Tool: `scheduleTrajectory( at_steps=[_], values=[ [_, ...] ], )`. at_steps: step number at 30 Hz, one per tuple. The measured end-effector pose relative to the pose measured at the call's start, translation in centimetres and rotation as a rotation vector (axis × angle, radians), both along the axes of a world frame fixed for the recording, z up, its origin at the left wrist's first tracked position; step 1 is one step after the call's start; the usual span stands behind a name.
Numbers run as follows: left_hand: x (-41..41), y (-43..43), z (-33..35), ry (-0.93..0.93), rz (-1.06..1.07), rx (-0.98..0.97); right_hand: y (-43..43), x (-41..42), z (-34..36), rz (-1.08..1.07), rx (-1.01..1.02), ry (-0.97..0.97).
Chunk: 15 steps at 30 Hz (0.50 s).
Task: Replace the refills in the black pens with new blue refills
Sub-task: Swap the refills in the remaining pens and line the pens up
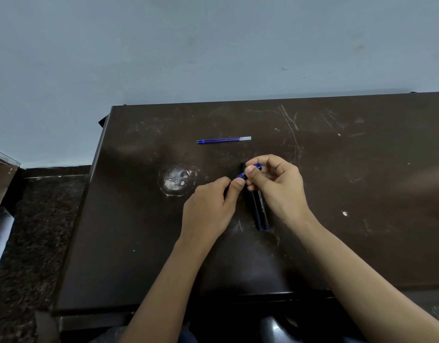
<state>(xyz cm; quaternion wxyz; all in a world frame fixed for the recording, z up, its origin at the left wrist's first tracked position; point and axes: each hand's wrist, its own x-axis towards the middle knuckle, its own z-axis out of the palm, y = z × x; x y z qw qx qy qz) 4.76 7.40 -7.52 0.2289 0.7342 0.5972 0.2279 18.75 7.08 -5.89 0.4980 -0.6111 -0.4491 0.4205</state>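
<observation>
Two black pens (pixel 259 209) lie side by side on the dark brown table (pixel 349 194), their blue ends toward me. Above them I hold a third pen (pixel 242 175) with a blue cap section. My left hand (pixel 211 209) pinches its near end between thumb and forefinger. My right hand (pixel 277 184) grips its far, blue-capped end with thumb and fingers curled round it. Blue refills (pixel 224 140), at least two lying together, rest farther back on the table, their clear ends to the right.
A worn pale patch (pixel 177 179) marks the table left of my hands. The table's back edge meets a blue-grey wall (pixel 213 45). Dark speckled floor (pixel 35 231) lies to the left, with a pale roll (pixel 0 233) at the frame's left edge.
</observation>
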Motion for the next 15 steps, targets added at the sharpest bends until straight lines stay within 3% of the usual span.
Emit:
scheduleTrajectory(
  at_steps=[3,5,7,12,15],
  values=[
    [-0.3,0.3,-0.1,-0.033,0.116,-0.044,0.5,1.0,0.2,-0.125,0.000,0.076],
    [-0.7,0.6,-0.3,-0.191,0.218,-0.101,0.7,1.9,0.5,-0.160,-0.010,0.082],
    [-0.9,1.0,-0.3,-0.334,0.286,-0.147,0.6,2.1,0.5,-0.063,-0.044,-0.002],
    [-0.5,1.1,-0.2,-0.321,0.273,-0.049,-0.7,0.2,-0.4,0.434,0.057,-0.722],
    [-0.6,1.0,-0.3,-0.298,0.246,-0.015,-1.2,-0.3,-1.1,0.516,0.120,-0.909]
  ],
)
